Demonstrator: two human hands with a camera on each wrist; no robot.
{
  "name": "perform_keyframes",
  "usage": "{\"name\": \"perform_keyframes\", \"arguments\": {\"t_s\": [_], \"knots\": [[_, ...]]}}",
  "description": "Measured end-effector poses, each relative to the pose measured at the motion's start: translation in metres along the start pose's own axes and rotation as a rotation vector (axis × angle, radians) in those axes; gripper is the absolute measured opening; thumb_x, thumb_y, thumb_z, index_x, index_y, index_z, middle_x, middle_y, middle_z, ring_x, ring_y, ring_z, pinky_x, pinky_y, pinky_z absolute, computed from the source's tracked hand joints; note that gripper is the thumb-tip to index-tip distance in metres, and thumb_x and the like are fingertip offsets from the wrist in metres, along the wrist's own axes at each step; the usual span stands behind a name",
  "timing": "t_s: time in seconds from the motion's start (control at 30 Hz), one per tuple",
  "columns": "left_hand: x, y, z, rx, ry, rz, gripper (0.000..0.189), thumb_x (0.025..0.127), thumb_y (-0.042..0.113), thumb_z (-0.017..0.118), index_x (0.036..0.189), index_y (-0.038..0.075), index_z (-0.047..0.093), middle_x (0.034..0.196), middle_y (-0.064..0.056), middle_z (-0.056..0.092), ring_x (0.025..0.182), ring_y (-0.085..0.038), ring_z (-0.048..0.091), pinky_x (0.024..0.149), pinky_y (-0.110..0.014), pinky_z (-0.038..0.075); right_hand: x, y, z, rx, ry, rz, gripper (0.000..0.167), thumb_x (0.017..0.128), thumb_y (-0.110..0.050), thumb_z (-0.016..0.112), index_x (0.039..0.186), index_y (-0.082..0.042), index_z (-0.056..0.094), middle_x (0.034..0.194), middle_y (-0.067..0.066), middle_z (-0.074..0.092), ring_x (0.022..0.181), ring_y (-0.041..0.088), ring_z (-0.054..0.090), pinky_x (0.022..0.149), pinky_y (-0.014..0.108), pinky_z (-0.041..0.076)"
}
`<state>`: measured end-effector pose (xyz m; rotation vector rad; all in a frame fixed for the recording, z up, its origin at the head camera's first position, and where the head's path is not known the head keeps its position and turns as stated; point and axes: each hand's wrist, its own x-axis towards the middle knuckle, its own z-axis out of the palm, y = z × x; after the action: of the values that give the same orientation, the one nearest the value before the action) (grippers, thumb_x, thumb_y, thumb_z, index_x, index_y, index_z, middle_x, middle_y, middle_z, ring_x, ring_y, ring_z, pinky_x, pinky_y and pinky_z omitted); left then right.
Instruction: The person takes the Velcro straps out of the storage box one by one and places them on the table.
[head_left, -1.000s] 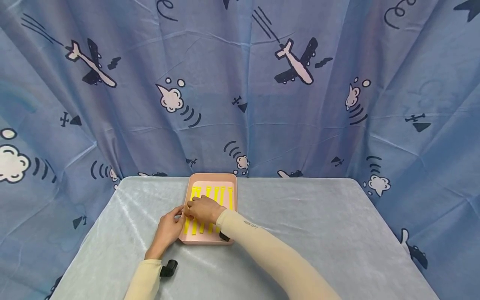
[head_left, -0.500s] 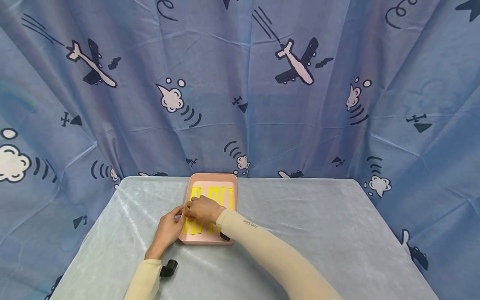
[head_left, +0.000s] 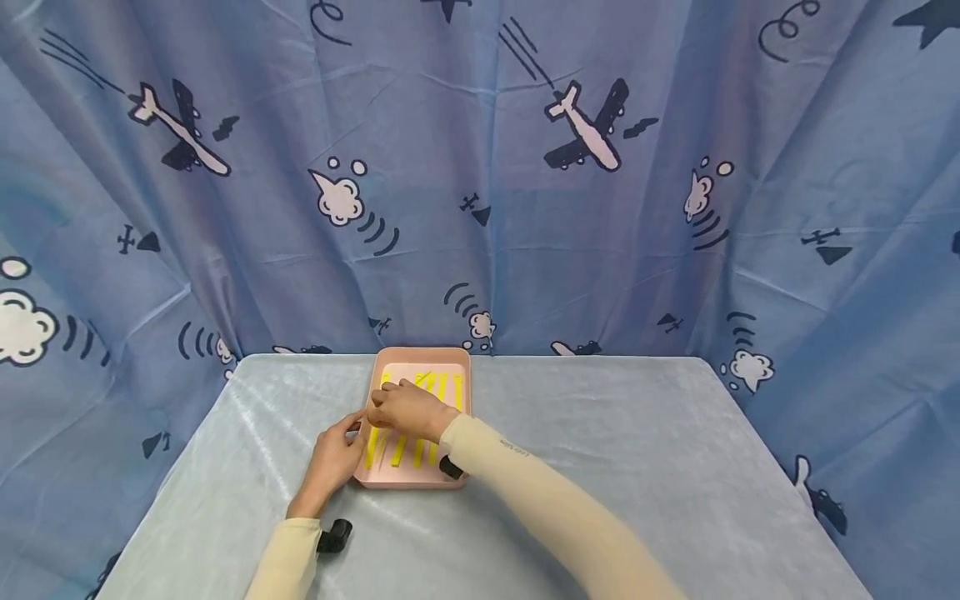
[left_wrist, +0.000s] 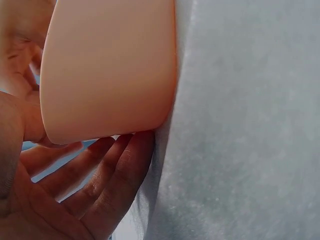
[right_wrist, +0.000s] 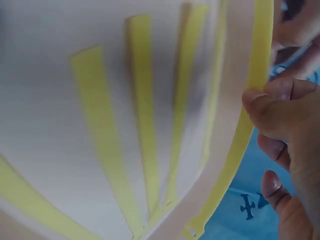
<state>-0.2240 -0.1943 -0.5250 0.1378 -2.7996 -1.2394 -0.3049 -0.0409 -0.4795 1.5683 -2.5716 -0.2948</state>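
A shallow pink tray (head_left: pixel 411 482) on the table holds several flat yellow strips (right_wrist: pixel 142 100), laid lengthwise. My left hand (head_left: pixel 335 457) is at the tray's left side; in the left wrist view its thumb is at the rim and its fingers touch the outer wall (left_wrist: pixel 110 65). Over the tray's left part, my right hand (head_left: pixel 412 410) pinches one long yellow strip (right_wrist: pixel 227 172) between thumb and fingers. This strip is raised along the rim in the right wrist view, a small slot showing at its lower end. From the head, the hand hides much of it.
A grey-white cloth covers the table (head_left: pixel 600 467). Behind it hangs a blue curtain (head_left: pixel 480 208) printed with planes and clouds. Black wrist cameras (head_left: pixel 335 536) sit on both forearms.
My right hand has risen slightly, lifting a strip from the tray's left part. Another strip now lies slanted, its top crossing its neighbours. My left hand has stayed at the tray's side.
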Motion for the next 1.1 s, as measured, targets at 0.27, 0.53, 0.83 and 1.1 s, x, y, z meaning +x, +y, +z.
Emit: {"name": "perform_keyframes", "arguments": {"t_s": [0.27,0.53,0.83,1.1], "knots": [[-0.002,0.000,-0.001,0.014,0.014,0.017,0.046,0.094,0.008,0.051,0.139,0.000,0.054,0.122,-0.025,0.065,0.098,-0.030,0.068,0.077,-0.041,0.054,-0.010,0.000,-0.013,0.158,0.133,0.032,0.019,0.094,-0.007,0.062,0.090,-0.025,0.068,0.093,-0.008,0.056,0.088,0.010,0.049,0.071,0.022,0.034],[-0.002,-0.004,0.001,0.012,0.012,0.021,0.046,0.095,0.009,0.050,0.139,0.000,0.053,0.123,-0.025,0.065,0.102,-0.032,0.067,0.081,-0.043,0.054,-0.023,0.002,-0.025,0.135,0.225,0.040,0.009,0.093,-0.018,0.066,0.097,-0.025,0.070,0.102,-0.007,0.061,0.095,0.010,0.055,0.076,0.022,0.041],[-0.001,0.000,0.001,0.011,0.026,0.030,0.046,0.094,0.010,0.050,0.139,0.000,0.053,0.121,-0.025,0.066,0.098,-0.030,0.068,0.080,-0.044,0.054,-0.036,0.003,-0.034,0.186,0.326,0.049,0.006,0.093,-0.018,0.067,0.092,-0.023,0.063,0.099,-0.008,0.061,0.093,0.010,0.055,0.075,0.022,0.040],[-0.002,-0.001,0.001,0.005,0.032,0.021,0.045,0.094,0.008,0.050,0.138,0.001,0.054,0.121,-0.025,0.066,0.094,-0.029,0.068,0.076,-0.041,0.054,-0.047,0.000,-0.037,0.268,0.366,0.057,0.006,0.095,-0.019,0.063,0.092,-0.023,0.061,0.090,-0.009,0.056,0.087,0.008,0.051,0.075,0.021,0.037]]}}
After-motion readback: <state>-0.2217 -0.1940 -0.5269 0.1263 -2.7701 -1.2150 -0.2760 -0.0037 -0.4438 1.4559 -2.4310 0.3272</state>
